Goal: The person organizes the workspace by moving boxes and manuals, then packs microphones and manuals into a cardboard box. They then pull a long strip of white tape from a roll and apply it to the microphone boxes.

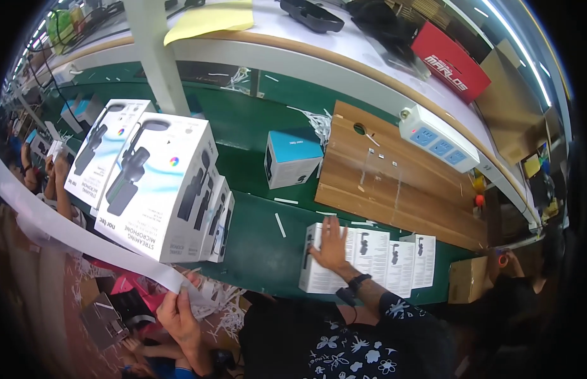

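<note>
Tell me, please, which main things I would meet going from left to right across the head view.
Leftmost large white box, left hand, central blue-topped box, right hand, rightmost small white box, brown carton.

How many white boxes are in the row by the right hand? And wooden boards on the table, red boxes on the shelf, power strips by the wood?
White boxes in sight: 4
Wooden board: 1
Red box: 1
Power strip: 1
Total: 7
</note>
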